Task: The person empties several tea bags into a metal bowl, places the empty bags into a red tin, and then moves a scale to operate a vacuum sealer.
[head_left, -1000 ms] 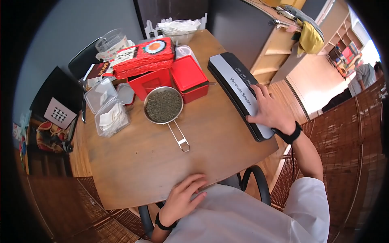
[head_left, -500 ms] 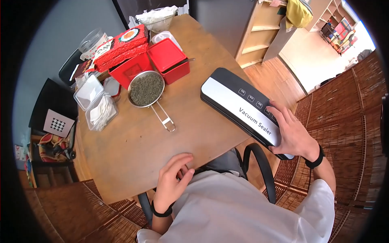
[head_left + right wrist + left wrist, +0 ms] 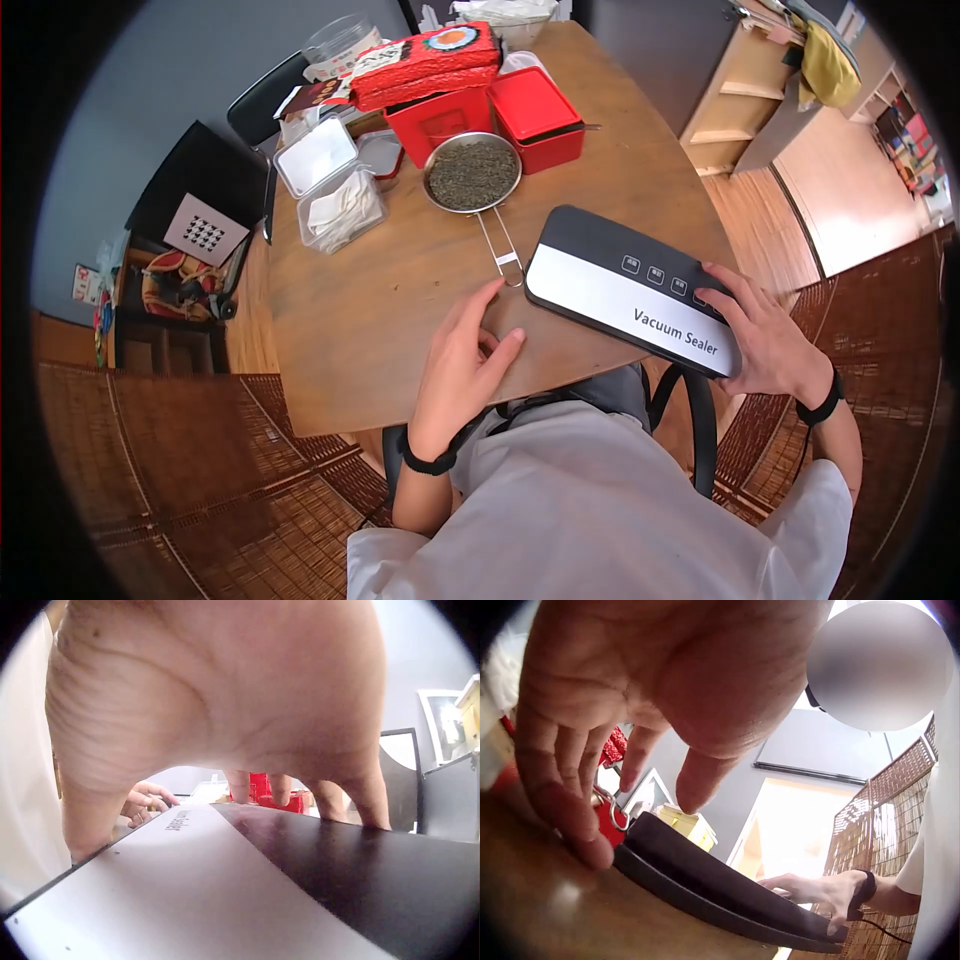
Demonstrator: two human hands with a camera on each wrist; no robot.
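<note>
A black-and-silver vacuum sealer [image 3: 600,280] lies slantwise at the table's near right, its right end reaching past the edge. My right hand [image 3: 772,345] grips that end, thumb at the front side and fingers over the buttons side. In the right wrist view the hand arches across the sealer's top [image 3: 187,877]. My left hand [image 3: 462,365] is held over the near part of the table, fingers loosely extended and holding nothing, left of the sealer's other end. Just beyond its fingertips is the wire handle [image 3: 503,258] of a round metal pan of dried leaves [image 3: 472,175].
Behind the pan stand a red tin [image 3: 440,122] with a red foil pack [image 3: 425,70] on it, and a red box [image 3: 538,120]. To the left is a clear plastic container [image 3: 342,210] with white pouches. A chair armrest [image 3: 704,430] stands below the table's right edge.
My right hand has drawn the vacuum sealer inward and turned it, so it lies closer to the front edge. The left hand has moved up over the table toward it. The head view has shifted.
</note>
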